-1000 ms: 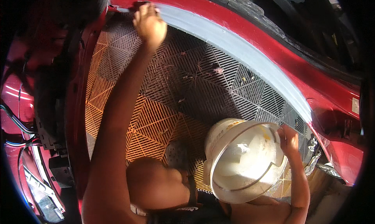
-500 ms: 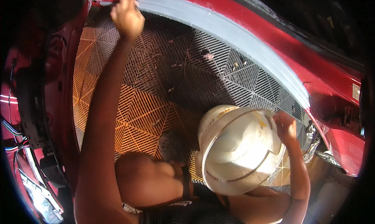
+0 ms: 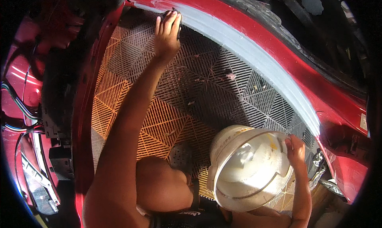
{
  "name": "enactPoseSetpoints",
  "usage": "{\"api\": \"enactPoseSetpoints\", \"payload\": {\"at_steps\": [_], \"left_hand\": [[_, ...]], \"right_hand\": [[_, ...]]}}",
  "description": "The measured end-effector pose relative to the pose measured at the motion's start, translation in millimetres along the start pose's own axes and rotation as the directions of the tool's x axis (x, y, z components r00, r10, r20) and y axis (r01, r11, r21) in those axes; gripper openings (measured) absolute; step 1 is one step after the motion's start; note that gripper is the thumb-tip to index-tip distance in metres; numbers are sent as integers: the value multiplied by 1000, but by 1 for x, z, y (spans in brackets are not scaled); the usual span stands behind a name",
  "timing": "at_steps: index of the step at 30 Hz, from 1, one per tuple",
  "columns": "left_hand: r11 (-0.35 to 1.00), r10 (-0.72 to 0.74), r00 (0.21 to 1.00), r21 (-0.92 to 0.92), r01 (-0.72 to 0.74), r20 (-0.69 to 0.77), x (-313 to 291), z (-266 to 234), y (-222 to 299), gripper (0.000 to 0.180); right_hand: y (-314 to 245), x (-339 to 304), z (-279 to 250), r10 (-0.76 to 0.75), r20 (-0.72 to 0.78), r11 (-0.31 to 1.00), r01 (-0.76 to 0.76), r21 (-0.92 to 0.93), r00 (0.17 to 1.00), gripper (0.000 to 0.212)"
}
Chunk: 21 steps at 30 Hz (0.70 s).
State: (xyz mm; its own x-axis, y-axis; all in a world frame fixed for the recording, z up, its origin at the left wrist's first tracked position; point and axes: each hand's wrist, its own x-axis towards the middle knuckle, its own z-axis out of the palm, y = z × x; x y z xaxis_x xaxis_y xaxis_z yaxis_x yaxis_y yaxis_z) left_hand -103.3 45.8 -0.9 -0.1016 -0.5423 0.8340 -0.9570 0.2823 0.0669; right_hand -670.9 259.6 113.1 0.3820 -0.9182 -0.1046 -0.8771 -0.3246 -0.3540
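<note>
My left hand [image 3: 168, 35] reaches far forward and presses a small dark sheet [image 3: 179, 32], which looks like sandpaper, against the grey strip [image 3: 238, 41] on the red car body panel [image 3: 274, 49]. Most of that sheet is hidden under the fingers. With its fingers hooked over the rim, my right hand [image 3: 295, 149] grips a dirty white plastic bucket [image 3: 227, 148]. The bucket leans toward me, its mouth facing up and back. Inside, bright light falls on the wall and on what looks like shallow liquid.
Orange and dark grey slatted floor tiles [image 3: 155, 128] lie inside the curved panel, with bits of debris on them. Red bodywork with loose wires [image 3: 24, 116] stands at the left. My bent knee [image 3: 163, 184] and perforated dark shoe [image 3: 181, 154] are between my arms.
The left hand has moved right along the grey strip and toward me a little. My view has shifted, so the bucket and floor appear lower and to the right. The right hand keeps its grip.
</note>
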Motion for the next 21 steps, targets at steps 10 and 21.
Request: {"api": "enactPoseSetpoints", "payload": {"at_steps": [10,21], "left_hand": [[967,-92,992,231,110,-90,10,12,-83,60],[946,-70,994,309,94,-88,22,18,-118,44]], "right_hand": [[-9,-2,-5,44,14,999,-44,-3,999,20],[0,5,-2,-19,0,1000,19,-25,1000,13]]}}
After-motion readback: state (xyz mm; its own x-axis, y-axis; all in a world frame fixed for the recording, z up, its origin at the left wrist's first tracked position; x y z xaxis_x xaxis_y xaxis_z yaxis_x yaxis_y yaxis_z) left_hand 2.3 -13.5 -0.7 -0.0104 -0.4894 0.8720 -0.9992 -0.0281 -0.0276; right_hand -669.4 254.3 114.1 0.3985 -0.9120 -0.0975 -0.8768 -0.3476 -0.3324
